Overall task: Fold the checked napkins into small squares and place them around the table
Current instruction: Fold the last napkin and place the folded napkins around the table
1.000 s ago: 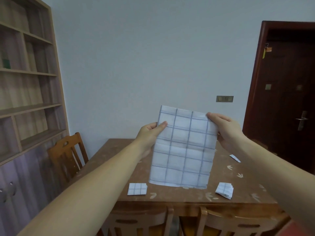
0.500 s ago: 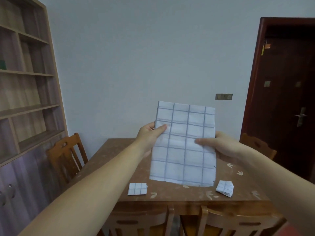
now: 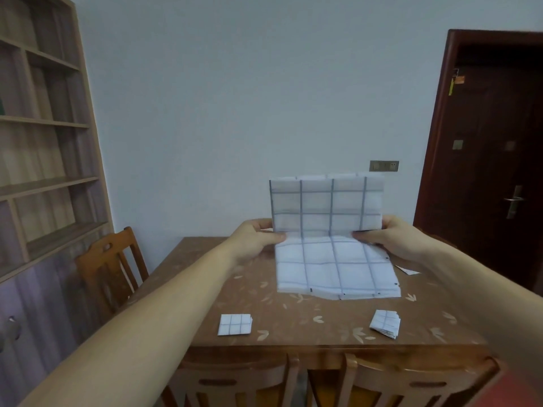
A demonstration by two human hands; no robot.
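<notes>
- Lighting: dim, even, cool indoor light; shadows soft and faint.
- Distortion: wide-angle bowing of bookshelf and door frame at edges.
- Sharpness: generally soft.

Checked napkin, pinched between my left hand and my right hand: thin, matt, white with grey lines, sharply creased; cloth or paper, I cannot tell.
Left folded square and right folded square, by the tabletop's near edge: same matt stuff, layered edges.
Table: smooth brown wood-look top, faint sheen, pale leaf print.
Chair at the tabletop's left edge: varnished orange-brown wood, slightly glossy.
Shelving: pale matt wood grain.
Door: dark reddish wood.
Handle: metal.
Wall: matt paint.
</notes>
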